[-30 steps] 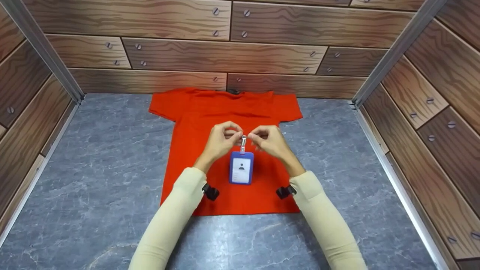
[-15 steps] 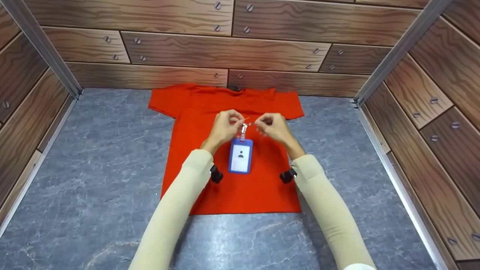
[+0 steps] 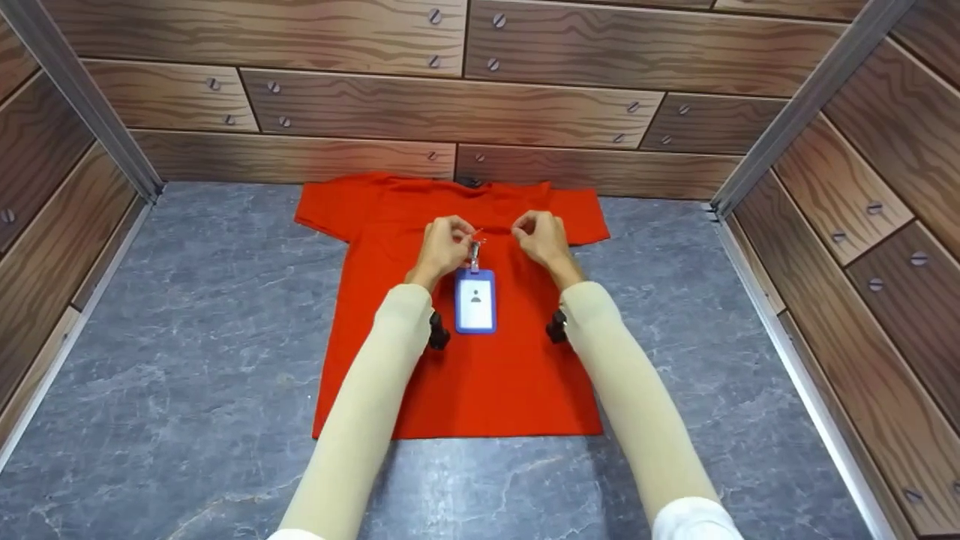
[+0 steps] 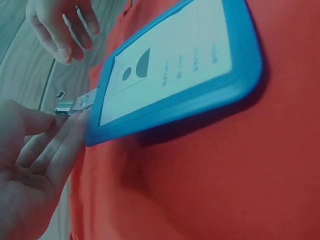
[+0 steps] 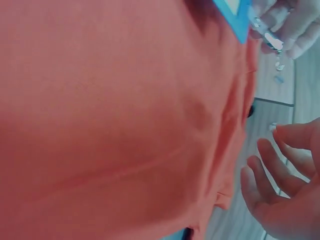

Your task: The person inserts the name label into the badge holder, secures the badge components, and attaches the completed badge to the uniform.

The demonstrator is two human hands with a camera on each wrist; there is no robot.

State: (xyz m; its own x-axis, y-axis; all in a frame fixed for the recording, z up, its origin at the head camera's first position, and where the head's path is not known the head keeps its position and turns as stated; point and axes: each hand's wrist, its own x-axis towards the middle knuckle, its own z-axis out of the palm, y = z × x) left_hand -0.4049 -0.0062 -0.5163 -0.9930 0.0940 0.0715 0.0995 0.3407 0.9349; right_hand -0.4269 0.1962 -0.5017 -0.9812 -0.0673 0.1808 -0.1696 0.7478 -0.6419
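Note:
An ID badge in a blue frame (image 3: 475, 328) hangs upright over a red T-shirt (image 3: 495, 390) laid flat, collar toward the back wall. My left hand (image 3: 444, 247) pinches the metal clip (image 3: 475, 256) at the badge's top. In the left wrist view the thumb and fingers meet at the clip (image 4: 64, 106); a small metal end sticks out beyond it. My right hand (image 3: 544, 238) hovers to the right of the clip, over the upper shirt. Its fingers (image 5: 280, 170) are loosely bent, with nothing seen between them in the right wrist view.
Grey marble-patterned floor (image 3: 225, 337) surrounds the shirt. A wood-plank patterned wall (image 3: 337, 105) rises close behind the collar, with another such wall (image 3: 862, 247) on the right. Black wrist cameras (image 3: 439, 331) sit under both forearms.
Both hands have moved forward toward the collar, and the badge has gone with the left hand. The right hand, earlier at the clip, is now apart from it to the right.

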